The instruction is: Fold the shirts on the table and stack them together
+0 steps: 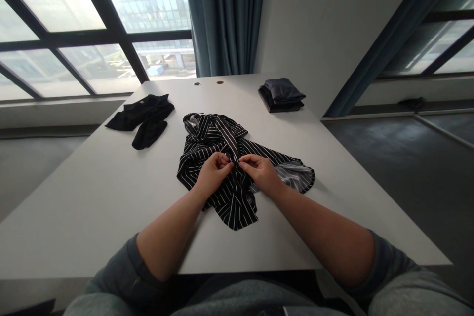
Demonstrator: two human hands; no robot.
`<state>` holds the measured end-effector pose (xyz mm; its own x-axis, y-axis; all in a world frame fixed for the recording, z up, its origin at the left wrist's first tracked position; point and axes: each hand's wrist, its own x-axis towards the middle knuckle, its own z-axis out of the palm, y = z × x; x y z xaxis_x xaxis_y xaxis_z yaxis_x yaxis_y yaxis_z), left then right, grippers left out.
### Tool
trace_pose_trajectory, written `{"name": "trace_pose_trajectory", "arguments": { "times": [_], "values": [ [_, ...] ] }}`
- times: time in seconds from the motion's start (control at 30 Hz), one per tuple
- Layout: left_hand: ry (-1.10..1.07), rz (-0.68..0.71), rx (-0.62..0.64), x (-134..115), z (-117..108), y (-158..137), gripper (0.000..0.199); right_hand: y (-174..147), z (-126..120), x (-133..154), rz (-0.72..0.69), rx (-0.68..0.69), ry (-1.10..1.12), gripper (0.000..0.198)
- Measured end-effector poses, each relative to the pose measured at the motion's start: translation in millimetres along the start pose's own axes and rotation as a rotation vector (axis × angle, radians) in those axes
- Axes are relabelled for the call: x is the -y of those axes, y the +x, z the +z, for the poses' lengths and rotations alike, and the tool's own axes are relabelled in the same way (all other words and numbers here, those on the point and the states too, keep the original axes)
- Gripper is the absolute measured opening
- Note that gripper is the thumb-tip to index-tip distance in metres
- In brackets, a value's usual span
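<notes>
A black shirt with white stripes (pixel 200 155) lies crumpled on the white table in front of me. Its grey-looking inner side shows at the right, by a curved hem. My left hand (pixel 214 170) pinches the cloth near the middle of the shirt, thumb against fingers. Close beside it, my right hand (pixel 261 170) pinches the same strip of cloth from the right. The fingertips of the two hands are only a little apart. What exactly lies between them, perhaps a button edge, is too small to make out.
A loose black garment (pixel 142 116) lies at the table's left. At the back right sits a stack of folded dark clothes (pixel 283 94). Two round holes (pixel 219 82) mark the far edge of the white table (pixel 111 207). Behind hangs a blue curtain (pixel 225 19) beside windows.
</notes>
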<state>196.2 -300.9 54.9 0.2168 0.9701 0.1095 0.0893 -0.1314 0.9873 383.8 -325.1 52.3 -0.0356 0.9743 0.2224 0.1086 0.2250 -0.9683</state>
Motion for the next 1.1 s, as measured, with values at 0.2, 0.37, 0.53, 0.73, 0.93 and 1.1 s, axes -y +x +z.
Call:
{"name": "trace_pose_trajectory", "arguments": {
  "times": [0.2,0.37,0.53,0.73,0.93,1.1],
  "values": [
    [0.073,0.019,-0.039,3.8,0.6,-1.3,0.020,-3.1,0.0,5.0,-0.107,-0.020,-0.104,0.018],
    [0.060,0.058,-0.015,0.0,2.6,-4.4,0.017,-7.3,1.7,12.6,-0.307,-0.097,-0.353,0.010],
    [0.051,0.071,0.008,-2.0,3.4,-5.2,0.017,-7.4,2.7,12.7,-0.302,-0.079,-0.364,0.009],
    [0.068,0.084,0.009,-0.5,2.8,-4.1,0.016,-4.7,1.6,9.8,-0.130,-0.050,-0.189,0.016],
    [0.112,0.077,-0.011,-3.1,2.2,-5.5,0.015,-5.1,0.6,6.8,-0.075,0.017,-0.124,0.019],
    [0.190,0.055,-0.051,-5.8,1.9,-6.0,0.015,-3.7,1.8,0.4,-0.083,0.021,-0.133,0.017]
  ]
}}
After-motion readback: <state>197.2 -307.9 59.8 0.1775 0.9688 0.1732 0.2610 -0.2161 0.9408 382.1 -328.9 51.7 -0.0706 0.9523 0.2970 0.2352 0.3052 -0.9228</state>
